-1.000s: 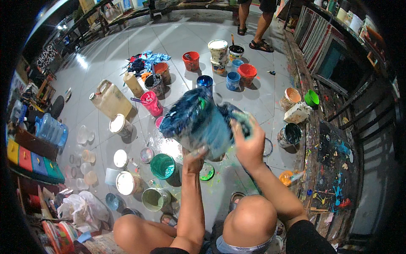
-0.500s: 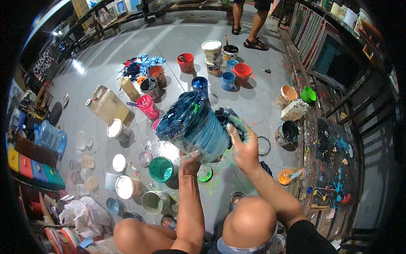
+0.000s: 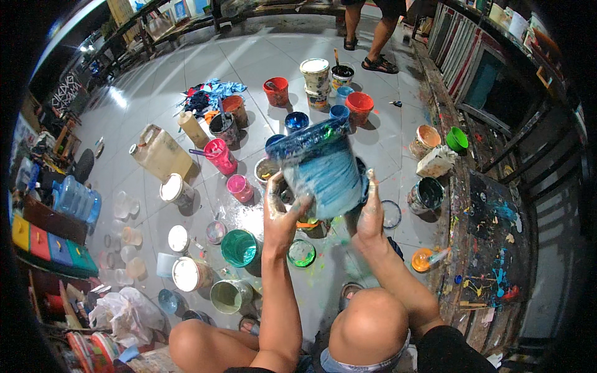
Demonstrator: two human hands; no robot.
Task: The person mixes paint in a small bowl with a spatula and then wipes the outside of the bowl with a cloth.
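Between my hands, above the floor, a paint bucket [image 3: 326,174] is held up, tilted, its wall streaked with blue and its rim dark and wet. My left hand [image 3: 286,214] grips it low on the left side, thumb across the wall. On the right side, my right hand [image 3: 370,214] presses a dark rag [image 3: 360,177] against the wall; the rag is mostly hidden behind the bucket and fingers. Close by stand a pink paint cup [image 3: 240,188], a green bucket [image 3: 240,248] and a lid smeared with green [image 3: 301,253].
Several paint pots crowd the floor, including a red tub [image 3: 276,92] and a dark-filled can [image 3: 426,194]. A yellowish jerrycan [image 3: 160,155] stands left, near a rag heap [image 3: 211,96]. A paint-spattered wooden platform [image 3: 491,236] runs along the right. Another person's legs [image 3: 380,37] are at the back.
The bucket has turned more upright and shifted right, its rim swinging away from the left. My left hand moved up slightly, and my right hand slid lower and right along the wall.
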